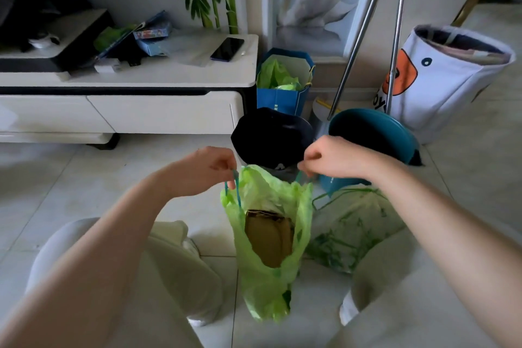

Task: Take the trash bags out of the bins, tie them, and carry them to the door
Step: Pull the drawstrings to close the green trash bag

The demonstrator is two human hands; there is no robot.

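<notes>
A light green trash bag [265,277] hangs between my knees above the tiled floor, with brown cardboard showing through its side. My left hand [203,169] pinches the bag's blue drawstring at its left rim. At the right rim my right hand [333,157] is closed on the other drawstring loop. The bag's mouth is partly gathered between the hands. A second pale bag [353,229] with green scraps inside lies on the floor to the right. Behind the hands stand a black bin [271,133] and a teal bin [372,133].
A white TV cabinet [127,110] fills the left, with a phone [227,48] and boxes on top. A blue paper bag [282,99] with green plastic stands by the wall. Metal poles [364,34] lean over the teal bin. A white fabric basket [440,79] stands at right.
</notes>
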